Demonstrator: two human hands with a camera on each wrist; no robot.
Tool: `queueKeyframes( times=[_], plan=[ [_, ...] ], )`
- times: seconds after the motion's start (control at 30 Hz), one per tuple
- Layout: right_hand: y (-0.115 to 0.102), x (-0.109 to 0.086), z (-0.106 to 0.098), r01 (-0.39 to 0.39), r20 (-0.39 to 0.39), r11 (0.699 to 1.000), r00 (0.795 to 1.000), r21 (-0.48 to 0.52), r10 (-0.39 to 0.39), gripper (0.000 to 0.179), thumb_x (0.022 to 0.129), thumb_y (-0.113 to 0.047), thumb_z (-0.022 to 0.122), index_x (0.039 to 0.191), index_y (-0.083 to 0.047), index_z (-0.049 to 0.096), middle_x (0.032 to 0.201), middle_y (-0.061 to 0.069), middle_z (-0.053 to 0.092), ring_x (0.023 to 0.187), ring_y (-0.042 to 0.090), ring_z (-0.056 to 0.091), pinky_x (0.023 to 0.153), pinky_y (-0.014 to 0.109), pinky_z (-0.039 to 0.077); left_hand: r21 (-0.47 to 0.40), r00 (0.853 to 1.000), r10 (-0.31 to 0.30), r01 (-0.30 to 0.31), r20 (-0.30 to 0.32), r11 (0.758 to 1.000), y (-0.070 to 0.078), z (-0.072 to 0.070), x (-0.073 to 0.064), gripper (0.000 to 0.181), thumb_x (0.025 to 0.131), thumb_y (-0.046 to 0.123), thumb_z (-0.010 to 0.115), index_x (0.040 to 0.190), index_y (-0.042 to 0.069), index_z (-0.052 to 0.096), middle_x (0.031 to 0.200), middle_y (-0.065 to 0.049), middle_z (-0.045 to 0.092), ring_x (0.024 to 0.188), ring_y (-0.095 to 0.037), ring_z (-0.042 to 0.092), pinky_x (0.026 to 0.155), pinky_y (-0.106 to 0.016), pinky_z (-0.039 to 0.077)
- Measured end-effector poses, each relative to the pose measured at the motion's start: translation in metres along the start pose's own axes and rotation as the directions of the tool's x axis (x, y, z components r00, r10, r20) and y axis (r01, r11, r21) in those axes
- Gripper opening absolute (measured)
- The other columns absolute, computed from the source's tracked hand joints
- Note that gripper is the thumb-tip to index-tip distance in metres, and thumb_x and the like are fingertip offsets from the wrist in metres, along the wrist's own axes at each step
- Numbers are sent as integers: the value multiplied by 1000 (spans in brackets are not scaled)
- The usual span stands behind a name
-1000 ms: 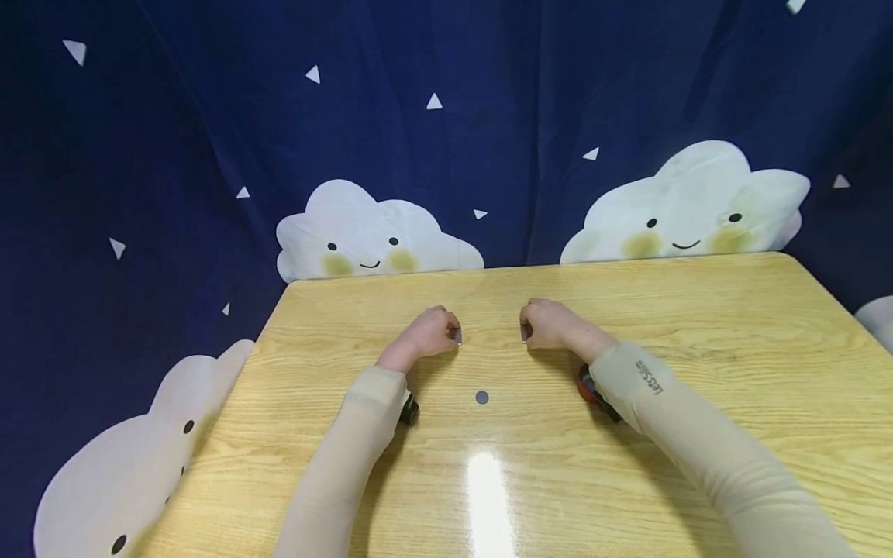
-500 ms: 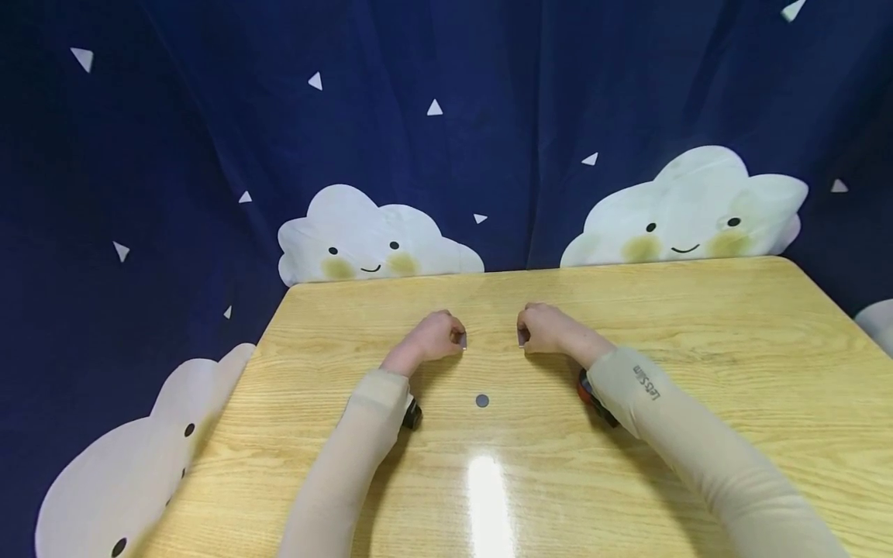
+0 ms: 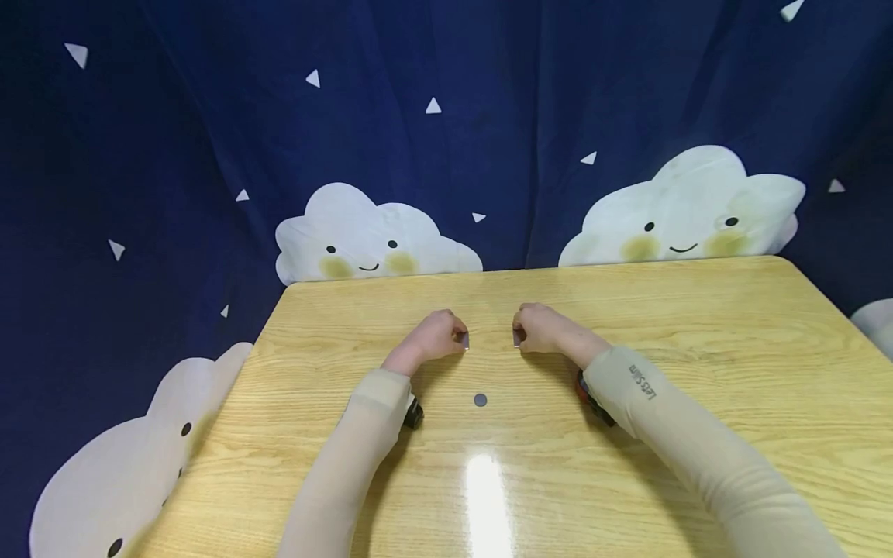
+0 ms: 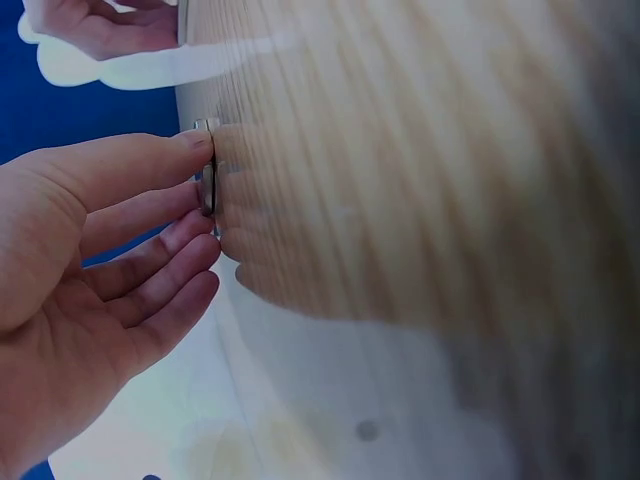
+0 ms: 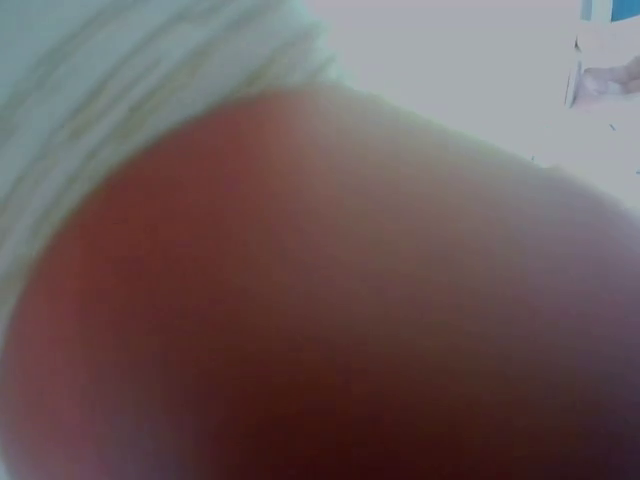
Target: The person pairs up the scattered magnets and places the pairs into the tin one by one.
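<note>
My left hand [image 3: 434, 336] pinches a small, thin, flat silver piece [image 4: 208, 185] between thumb and fingers, low at the tabletop. The piece stands on edge, and its exact kind is unclear. Opposite it, my right hand [image 3: 544, 328] pinches a similar thin flat piece [image 3: 517, 339], also close to the wood. A short gap separates the two pieces. In the right wrist view a large blurred part of my right hand [image 5: 330, 290] hides its fingers and what they hold; the other hand shows small at the upper right corner.
The wooden table [image 3: 670, 310] spreads under both arms. A grey round spot [image 3: 480, 400] lies on it, nearer than the hands. Bright glare [image 3: 488, 504] falls at the front. A dark blue curtain [image 3: 502, 116] with clouds hangs behind the table's far edge.
The two hands have come slightly closer together, the left moving right and the right moving left, each keeping its piece. The head view has shifted a little.
</note>
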State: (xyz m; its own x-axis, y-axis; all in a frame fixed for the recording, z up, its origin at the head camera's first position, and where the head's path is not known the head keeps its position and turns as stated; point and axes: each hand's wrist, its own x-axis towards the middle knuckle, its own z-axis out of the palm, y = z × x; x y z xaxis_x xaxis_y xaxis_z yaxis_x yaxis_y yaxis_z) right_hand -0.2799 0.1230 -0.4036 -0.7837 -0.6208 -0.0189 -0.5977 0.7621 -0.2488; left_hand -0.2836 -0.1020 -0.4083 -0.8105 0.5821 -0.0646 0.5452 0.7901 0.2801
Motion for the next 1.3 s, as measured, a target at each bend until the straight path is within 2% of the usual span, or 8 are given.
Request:
queueKeyframes(
  times=[0.37,0.6,0.8,1.03,1.13,1.3],
  plan=[
    [-10,3,1,-11,26,1000,1000,17,11,9,73,-4,67,70,-11,62,76,3,49,71,16,43,65,28,37,-2,999,29,-29,18,1000,3,2,1,9,79,12,67,72,15,63,68,5,56,74,-14,45,73,-27,36],
    [-12,5,1,-30,24,999,999,29,29,7,71,-4,66,71,-10,62,78,3,49,72,17,44,66,29,37,-3,998,60,-60,1,998,9,1,4,8,79,9,65,71,12,64,64,3,54,69,-14,44,69,-25,35],
    [-15,6,1,-32,48,999,998,26,31,5,72,-6,65,74,-9,63,79,3,49,72,17,45,66,29,37,-13,999,37,-37,22,999,11,2,4,9,79,11,66,71,15,63,66,4,56,71,-13,44,70,-25,36],
    [-15,8,4,13,25,1000,1000,7,-13,7,72,-7,68,79,-8,65,79,3,52,73,16,46,68,30,40,-14,999,39,-38,15,999,12,3,5,6,79,13,66,74,13,64,69,2,55,73,-14,43,70,-26,34],
    [-14,9,5,13,20,1000,1000,14,-13,11,72,-8,69,82,-7,67,81,3,53,75,16,47,70,30,41,-22,999,28,-27,19,999,13,2,5,3,79,15,68,78,13,66,72,2,56,74,-14,43,70,-25,35],
    [-15,10,7,-8,29,999,1000,48,6,17,71,-10,69,87,-5,67,84,4,54,77,17,46,70,31,40,-37,1000,5,-5,25,999,15,2,6,9,78,16,70,85,11,69,75,2,57,75,-14,44,70,-25,37]
  ],
)
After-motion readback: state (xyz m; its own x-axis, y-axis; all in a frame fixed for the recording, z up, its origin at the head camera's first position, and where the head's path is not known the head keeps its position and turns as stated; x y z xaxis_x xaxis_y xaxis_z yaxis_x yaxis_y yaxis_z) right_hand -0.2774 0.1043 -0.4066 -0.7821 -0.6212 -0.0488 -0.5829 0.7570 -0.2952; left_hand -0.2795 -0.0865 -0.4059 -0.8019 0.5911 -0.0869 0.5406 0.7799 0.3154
